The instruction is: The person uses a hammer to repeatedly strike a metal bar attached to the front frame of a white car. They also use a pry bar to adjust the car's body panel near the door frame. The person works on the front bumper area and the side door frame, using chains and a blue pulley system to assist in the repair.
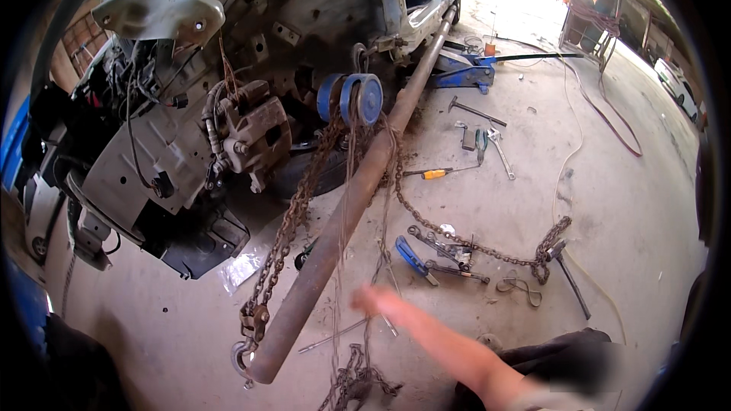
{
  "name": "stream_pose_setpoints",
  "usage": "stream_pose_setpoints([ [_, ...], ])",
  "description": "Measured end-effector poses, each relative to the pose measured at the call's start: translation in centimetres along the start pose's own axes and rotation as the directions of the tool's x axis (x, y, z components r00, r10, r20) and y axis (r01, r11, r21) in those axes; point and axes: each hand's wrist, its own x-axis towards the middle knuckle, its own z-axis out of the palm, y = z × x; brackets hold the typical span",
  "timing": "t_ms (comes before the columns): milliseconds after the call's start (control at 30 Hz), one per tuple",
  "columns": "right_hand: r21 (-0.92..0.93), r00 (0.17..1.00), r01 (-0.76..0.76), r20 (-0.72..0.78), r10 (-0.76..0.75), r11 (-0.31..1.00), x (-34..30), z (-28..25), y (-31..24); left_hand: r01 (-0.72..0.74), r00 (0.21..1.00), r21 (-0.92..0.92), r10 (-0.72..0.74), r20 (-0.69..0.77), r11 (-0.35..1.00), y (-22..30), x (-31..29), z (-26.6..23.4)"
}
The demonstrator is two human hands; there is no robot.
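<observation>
My right hand (369, 301) reaches in from the lower right, close to the thin hanging chain (378, 259). Motion smears its fingers, so I cannot tell whether it touches or grips that chain. Above it a blue chain hoist (361, 99) hangs at the front of a stripped car body (320, 7). Heavy rusty chains (289, 221) run from the hoist down to a hook (242, 358) by the near end of a long rusty pipe (335, 251). The pipe slants away along the car's side. A heap of chain (354, 384) lies below my hand. My left hand is out of view.
On the concrete floor to the right lie a hammer (476, 112), an adjustable wrench (501, 154), an orange-handled screwdriver (435, 174), several spanners (434, 243) and another hammer (571, 278). A rusty chain (487, 247) stretches among them. A blue floor jack (464, 72) stands beside the car.
</observation>
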Motion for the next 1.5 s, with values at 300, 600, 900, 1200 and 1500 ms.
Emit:
stream_pose_setpoints([
  [300, -0.095, 0.851, 0.255, -0.45, -0.27, 0.962, 3.7, 0.6, -7.4, 0.253, 0.931, -0.097, -0.215, 0.294, 0.963, 1.6, 2.2, -0.2],
  [600, -0.046, 0.796, 0.485, -0.392, -0.462, 0.873, -4.0, 7.7, 3.0, 0.222, 0.948, -0.642, -0.009, 0.317, 0.734, 1.8, 8.6, 2.3],
  [900, -0.678, 0.906, 0.32, 0.424, -0.003, 0.662, -10.1, 7.9, 22.4, 0.062, 0.886, -0.788, 0.33, 0.327, 0.613, 24.4, 21.8, 3.2],
  [1200, -0.579, 0.994, 0.096, 0.019, -0.104, 0.81, -2.0, -3.0, 6.7, 0.014, 0.933, -0.235, 0.072, 0.354, 0.972, 10.7, 5.2, -0.6],
  [1500, -0.266, 0.739, 0.204, -0.589, -0.327, 0.942, 1.4, -1.4, -5.4, 0.092, 0.947, -0.174, -0.032, 0.319, 0.98, 6.0, 3.5, 0.8],
])
